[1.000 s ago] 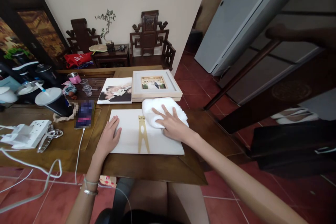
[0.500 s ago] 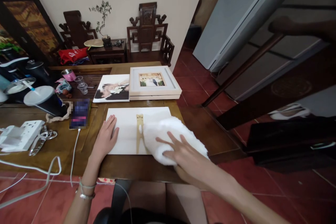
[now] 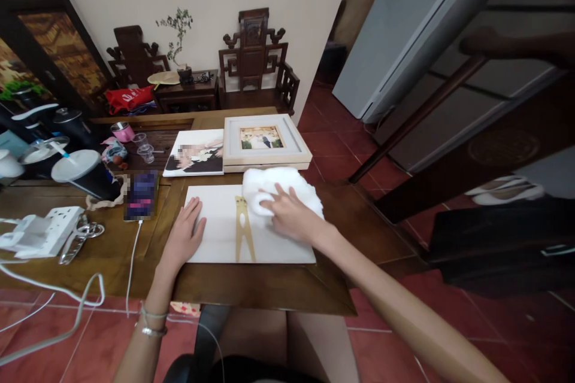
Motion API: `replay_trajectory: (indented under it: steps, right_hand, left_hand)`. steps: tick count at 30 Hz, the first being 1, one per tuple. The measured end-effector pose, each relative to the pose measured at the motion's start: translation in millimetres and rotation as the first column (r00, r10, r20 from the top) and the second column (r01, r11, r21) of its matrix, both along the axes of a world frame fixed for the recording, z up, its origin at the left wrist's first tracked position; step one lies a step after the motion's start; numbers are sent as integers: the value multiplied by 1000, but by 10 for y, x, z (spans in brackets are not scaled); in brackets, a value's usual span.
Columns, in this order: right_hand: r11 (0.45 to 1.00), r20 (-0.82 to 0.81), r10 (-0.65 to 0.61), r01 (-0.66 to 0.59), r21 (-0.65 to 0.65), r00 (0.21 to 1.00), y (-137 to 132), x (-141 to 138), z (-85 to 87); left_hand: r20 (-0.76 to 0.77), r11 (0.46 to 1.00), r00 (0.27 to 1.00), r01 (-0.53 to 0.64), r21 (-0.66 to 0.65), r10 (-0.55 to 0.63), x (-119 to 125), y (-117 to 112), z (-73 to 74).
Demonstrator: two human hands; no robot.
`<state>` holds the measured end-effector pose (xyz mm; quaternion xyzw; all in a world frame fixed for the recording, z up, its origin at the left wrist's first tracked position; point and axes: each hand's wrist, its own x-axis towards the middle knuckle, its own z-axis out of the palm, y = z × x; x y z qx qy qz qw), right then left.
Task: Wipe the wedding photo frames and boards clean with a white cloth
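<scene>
A white rectangular panel (image 3: 215,233) lies flat on the wooden table (image 3: 269,287) in front of me. Down its middle runs a tan shape (image 3: 243,227) like a clothes peg with splayed legs. My left hand (image 3: 185,232) rests on the panel's left edge, its fingers stretched out flat. Bunched under my right hand (image 3: 290,212) is a fluffy white cloth (image 3: 300,182), gripped and pressed on the panel's upper right part. The cloth covers that corner and reaches past the far edge.
Beyond the panel lie a photo print (image 3: 197,152) and framed photos (image 3: 260,137) in a stack. To the left are a phone (image 3: 140,194) on a white cable, a power strip (image 3: 63,230), keys (image 3: 83,236) and a lidded black cup (image 3: 85,173). A wooden chair (image 3: 449,149) stands at right.
My right hand has moved the cloth up and slightly left, from the panel's lower right to its upper right, uncovering the tan shape's legs. My left hand stays on the panel.
</scene>
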<state>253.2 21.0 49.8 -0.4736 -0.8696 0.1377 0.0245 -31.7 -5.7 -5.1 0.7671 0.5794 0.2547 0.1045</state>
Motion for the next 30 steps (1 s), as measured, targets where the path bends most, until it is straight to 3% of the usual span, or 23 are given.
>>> replay_trajectory:
  steps: [3,6,9,11,13,16,19,22,25,30]
  right_hand:
    - [998,-45,55,-53,46,997,-560,158,-198]
    - [991,-93,130,-132,-17,987,-935,437,-101]
    - [999,-138,39,-39,9,990,-935,635,259]
    - [990,-151,-30,50,134,988,-785,627,480]
    - [959,-139,-68,103,263,988,-593,509,568]
    - [945,-70,-54,74,318,996,-310,236,399]
    - [961,2,-1,0,278,1000,-84,22,39]
    - [960,-7,5,-2,279,1000,-27,-47,-252]
    - [968,-26,0,7,251,1000,-263,-11,-360]
    - [983,-59,34,-22,180,998,-953,91,-267]
  left_hand:
    - [-9,1000,1000,0,16,0,15,-13,8]
    - [-21,1000,1000,0,28,1,23,-20,10]
    - [-27,1000,1000,3,30,-2,19,-17,-3]
    - [-27,1000,1000,4,22,-3,14,-11,-14]
    - [-22,1000,1000,0,12,0,10,-7,-20]
    - [-12,1000,1000,-6,2,6,7,-2,-14]
    - [-8,1000,1000,-6,1,6,6,-2,-3]
    - [-11,1000,1000,-4,3,4,8,-7,10]
    - [-17,1000,1000,1,13,-1,15,-18,24]
    - [-29,999,1000,10,32,-9,26,-25,25]
